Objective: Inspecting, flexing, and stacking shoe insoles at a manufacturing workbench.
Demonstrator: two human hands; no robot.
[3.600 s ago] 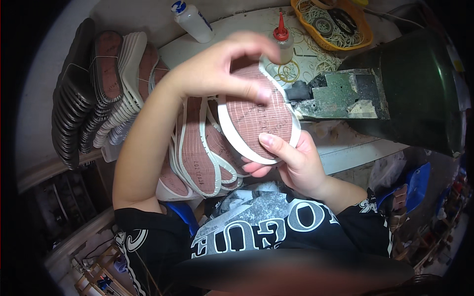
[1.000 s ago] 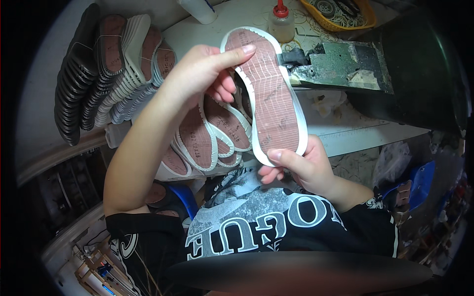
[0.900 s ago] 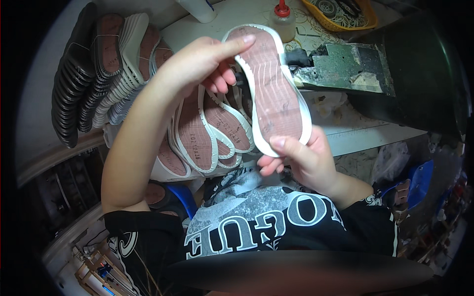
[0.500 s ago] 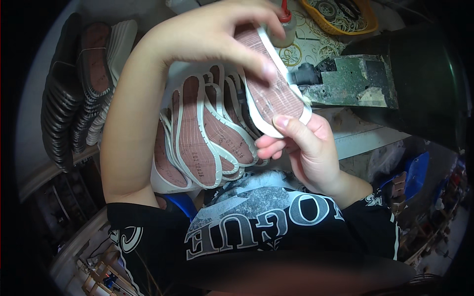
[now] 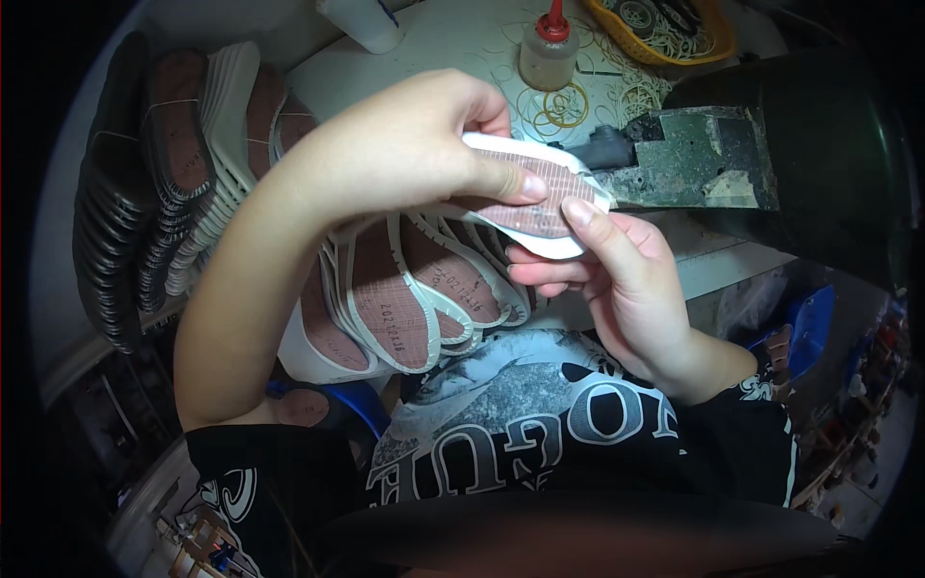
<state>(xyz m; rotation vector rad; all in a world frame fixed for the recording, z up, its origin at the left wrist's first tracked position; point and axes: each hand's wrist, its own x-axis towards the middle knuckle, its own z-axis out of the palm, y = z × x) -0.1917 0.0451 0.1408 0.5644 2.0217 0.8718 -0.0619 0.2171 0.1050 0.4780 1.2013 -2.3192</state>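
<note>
Both hands hold one insole point(image 5: 551, 204), a reddish-brown board with pale lines and a white strip round its edge. My left hand point(image 5: 438, 144) grips it from the far left side, thumb pressed flat on the brown face. At the near right end, my right hand point(image 5: 631, 284) pinches it, thumb on top and fingers underneath. The insole's right end lies by the dark head point(image 5: 605, 147) of a green machine point(image 5: 689, 159); whether they touch I cannot tell. Below my left forearm rests a pile of similar white-edged insoles point(image 5: 385, 303), partly hidden by the arm.
Stacks of dark-edged insoles point(image 5: 111, 193) and white-edged ones point(image 5: 226, 125) stand at the left. On the table are a red-capped bottle point(image 5: 549, 63), loose rubber bands point(image 5: 559, 104), a white container point(image 5: 364, 24) and a yellow basket point(image 5: 631, 40). A blue object point(image 5: 811, 328) is at the right.
The insole has swung from near upright to a flatter slant, its far end coming down and left. My left hand has moved down and closed on it. My right hand has shifted slightly right.
</note>
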